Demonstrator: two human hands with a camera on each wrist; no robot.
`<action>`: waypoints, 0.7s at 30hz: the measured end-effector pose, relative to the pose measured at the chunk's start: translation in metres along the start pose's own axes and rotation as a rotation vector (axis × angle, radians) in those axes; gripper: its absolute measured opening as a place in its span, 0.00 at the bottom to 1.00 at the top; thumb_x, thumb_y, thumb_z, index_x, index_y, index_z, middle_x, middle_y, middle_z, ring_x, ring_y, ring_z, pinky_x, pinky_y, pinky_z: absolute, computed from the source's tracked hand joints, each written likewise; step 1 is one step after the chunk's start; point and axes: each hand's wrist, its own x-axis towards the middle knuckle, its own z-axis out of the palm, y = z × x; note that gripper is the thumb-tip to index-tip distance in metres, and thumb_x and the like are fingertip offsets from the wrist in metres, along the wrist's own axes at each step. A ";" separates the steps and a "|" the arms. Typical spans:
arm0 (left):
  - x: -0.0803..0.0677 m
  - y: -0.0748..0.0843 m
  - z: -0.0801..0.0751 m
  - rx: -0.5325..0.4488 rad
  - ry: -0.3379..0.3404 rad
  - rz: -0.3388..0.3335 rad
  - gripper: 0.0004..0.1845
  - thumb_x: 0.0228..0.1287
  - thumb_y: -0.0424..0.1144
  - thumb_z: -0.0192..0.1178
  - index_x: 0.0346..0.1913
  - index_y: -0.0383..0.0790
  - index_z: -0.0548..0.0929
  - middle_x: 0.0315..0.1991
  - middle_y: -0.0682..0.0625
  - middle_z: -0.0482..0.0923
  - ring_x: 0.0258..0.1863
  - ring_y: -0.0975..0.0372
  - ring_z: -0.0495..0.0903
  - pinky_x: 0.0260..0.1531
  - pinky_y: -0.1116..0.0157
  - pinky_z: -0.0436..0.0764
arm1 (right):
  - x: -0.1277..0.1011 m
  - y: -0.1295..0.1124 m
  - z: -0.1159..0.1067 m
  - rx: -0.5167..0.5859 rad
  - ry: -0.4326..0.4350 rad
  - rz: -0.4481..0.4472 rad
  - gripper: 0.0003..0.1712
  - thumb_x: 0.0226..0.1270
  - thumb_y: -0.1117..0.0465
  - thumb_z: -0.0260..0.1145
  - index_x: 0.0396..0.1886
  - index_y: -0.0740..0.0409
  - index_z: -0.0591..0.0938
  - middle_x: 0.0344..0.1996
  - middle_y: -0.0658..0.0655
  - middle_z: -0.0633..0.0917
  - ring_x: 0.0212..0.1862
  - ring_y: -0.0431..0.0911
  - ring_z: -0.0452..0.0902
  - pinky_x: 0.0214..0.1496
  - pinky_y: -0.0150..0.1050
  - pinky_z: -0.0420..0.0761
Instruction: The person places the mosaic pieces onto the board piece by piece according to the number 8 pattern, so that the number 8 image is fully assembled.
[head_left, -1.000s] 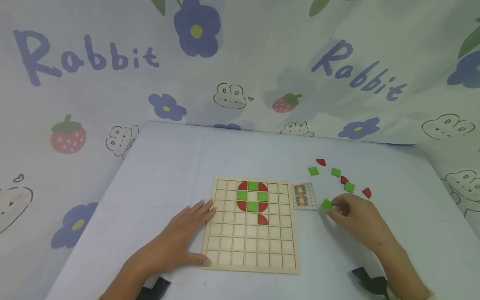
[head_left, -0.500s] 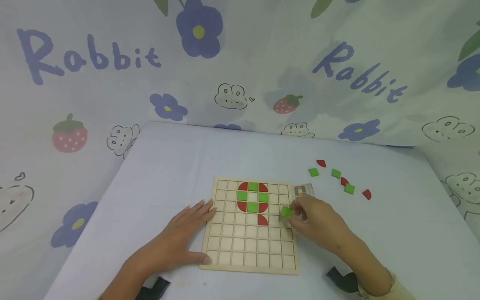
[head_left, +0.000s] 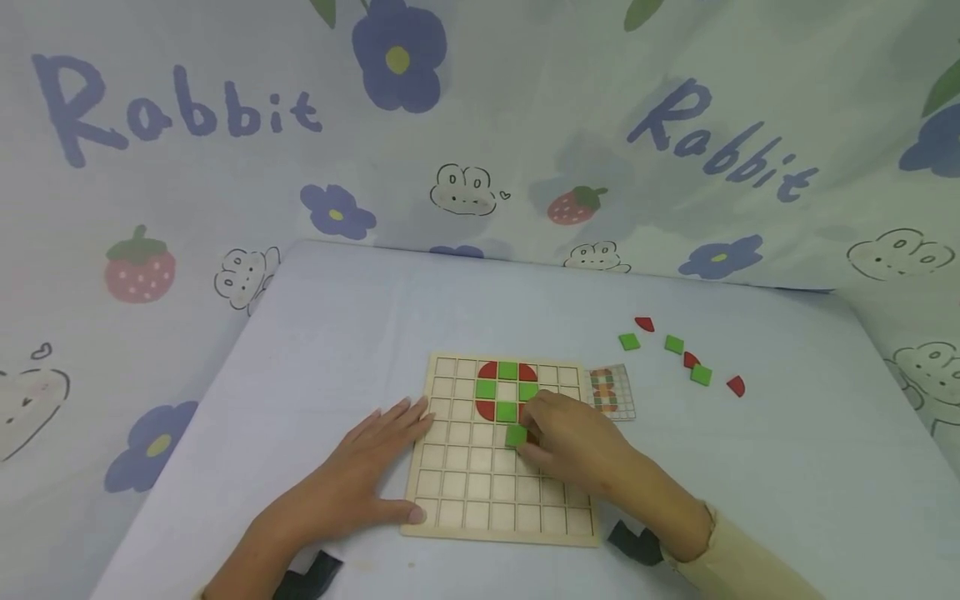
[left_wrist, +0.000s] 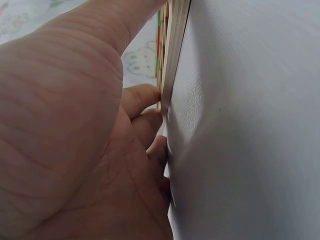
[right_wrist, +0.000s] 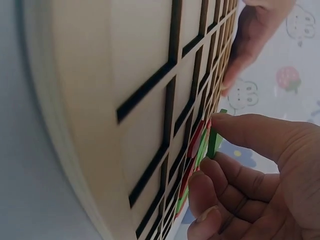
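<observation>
**Green tile being transferred from the table to the grid board**

I am tracking the right hand point(head_left: 573, 446) as it is carrying a green square tile point(head_left: 516, 435), pinched between thumb and fingertips. One second ago this hand was picking the tile up on the table point(head_left: 337, 333), just right of the pattern card point(head_left: 612, 392); half a second ago it was crossing the right edge of the wooden grid board point(head_left: 465, 500). Now the tile is hanging tilted over the board's centre, directly below the ring of red and green pieces point(head_left: 506, 390), with the hand covering the red quarter-round seated there. The right wrist view is showing the tile point(right_wrist: 215, 137) edge-on, not yet lying flat in a cell.

The left hand point(head_left: 367, 475) is resting flat and relaxed against the board's left edge, unchanged in position, bracing the board; it is gripping nothing.

I am judging the work to be at the placement stage. Six loose pieces point(head_left: 701, 375) are remaining on the table, right of the card.
</observation>
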 end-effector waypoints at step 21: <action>0.000 0.001 -0.001 -0.004 -0.009 -0.008 0.60 0.52 0.64 0.76 0.85 0.52 0.56 0.85 0.60 0.45 0.84 0.59 0.42 0.81 0.51 0.42 | 0.011 -0.005 0.006 0.009 -0.014 -0.005 0.08 0.65 0.55 0.77 0.37 0.50 0.85 0.30 0.41 0.77 0.33 0.38 0.71 0.33 0.30 0.76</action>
